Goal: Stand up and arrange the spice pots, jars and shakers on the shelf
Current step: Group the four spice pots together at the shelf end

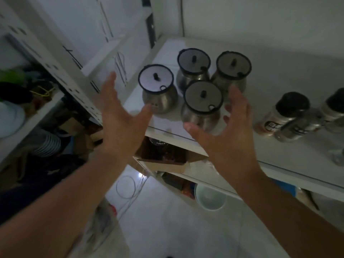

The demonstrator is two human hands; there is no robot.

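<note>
left hand [119,118]: nearest, with its forearm. grip wide, fingers spread, holding nothing, just left of the pots.
right hand [229,131]: grip wide and empty too. its thumb shows against the front pot [202,103]; touching or not, cannot tell.
step in hand: probably closing both hands on the cluster to square it up.
doing it well: take each pot by its steel belly, not the lid knob, which may lift off. slide, don't lift, and ease them back from the shelf's edge.
pots: four, upright, dark-rimmed lids on. the left pot [158,94] stands a little apart and the back pots [193,67] sit close behind the front one.
shakers [283,116]: dark-capped, off to the right, well apart from both hands. blurred, so upright or tipped cannot tell.
shelf [242,151]: white, smooth, likely slippery under steel.
room: dim. a cardboard box [163,155] and a pale bowl [210,198] sit on lower levels, above a glossy floor [158,229]. a cluttered rack [28,101] stands at left.
</note>
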